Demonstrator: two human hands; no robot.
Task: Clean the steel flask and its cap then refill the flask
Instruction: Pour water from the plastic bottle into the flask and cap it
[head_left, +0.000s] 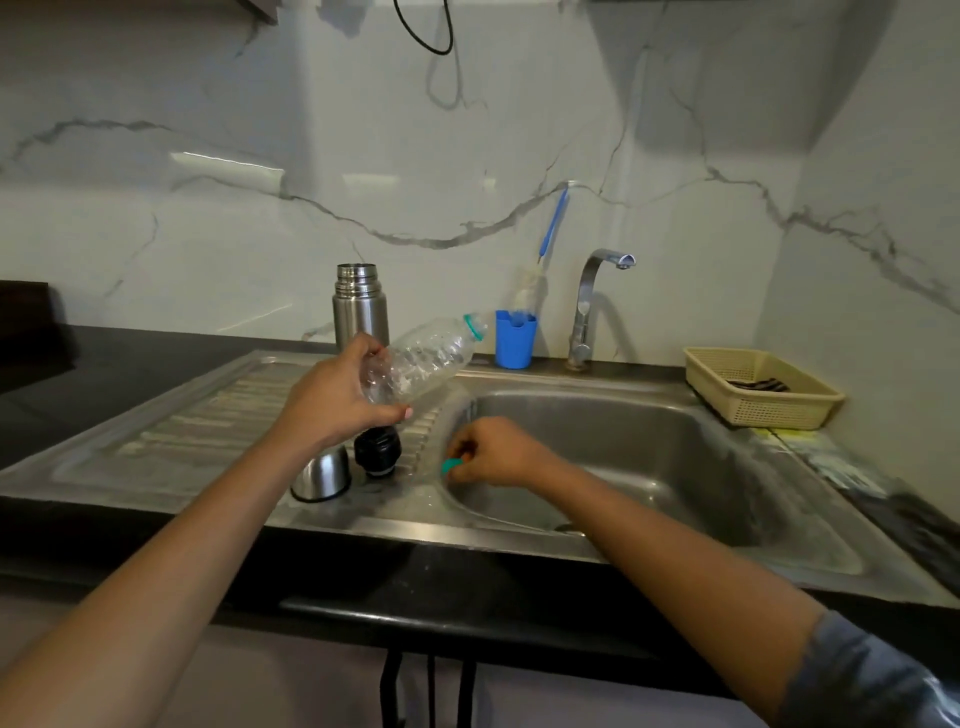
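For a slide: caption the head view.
Left hand holds a plastic bottle, right hand pinches a teal cap; open steel flask behind.

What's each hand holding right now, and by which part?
The left grip wraps the base end of the clear plastic bottle, which is tilted neck up. The right grip pinches the small teal cap in its fingertips.

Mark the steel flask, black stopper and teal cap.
steel flask (360, 314): head view, middle of its brushed body.
black stopper (377, 448): head view, its dark side wall.
teal cap (449, 466): head view, its exposed left edge.
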